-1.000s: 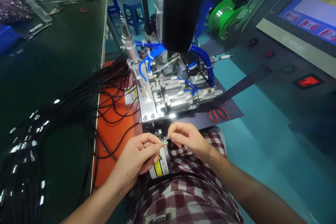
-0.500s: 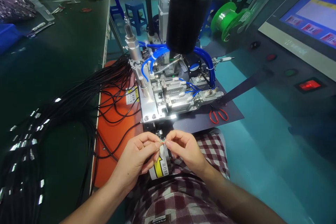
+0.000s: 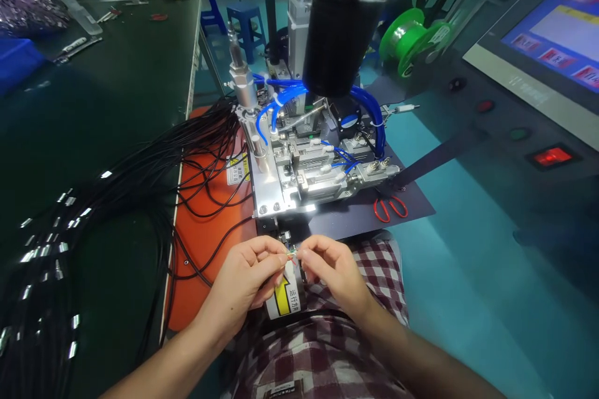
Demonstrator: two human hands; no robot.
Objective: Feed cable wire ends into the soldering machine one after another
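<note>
Far side, centre: a black cylinder (image 3: 333,43) hangs over the metal machine (image 3: 322,184) and hides part of it. Blue tubes (image 3: 380,128) arch around it to either side. Far right, a green spool (image 3: 406,40); right, a screen (image 3: 559,43) above a lit red switch (image 3: 553,156). Red loop handles (image 3: 387,211) lie on a dark sheet (image 3: 349,221), right of the hands and well apart from them. Left, a dense bundle of black cables (image 3: 124,171) crosses the surface (image 3: 135,87) and an orange board (image 3: 196,302). Nothing stands between the two hands.

Materials: machine bright and block-like, with bolted plates and rods; tubes smooth and bent; cables thin, tangled over the board, with pale glinting ends at near left; surface dark and glossy. Checked cloth (image 3: 304,349) covers the lap, near centre.

Work piece: thin coloured wires (image 3: 292,256) — red and a lighter strand can be made out, finer detail too small to read. They lie near centre, between the fingertips, just above a yellow arrow label (image 3: 282,298). Left hand (image 3: 250,271): fingers pinched on the wires. Right hand (image 3: 331,265): thumb and forefinger together at their other side — grip on a strand cannot be confirmed.
</note>
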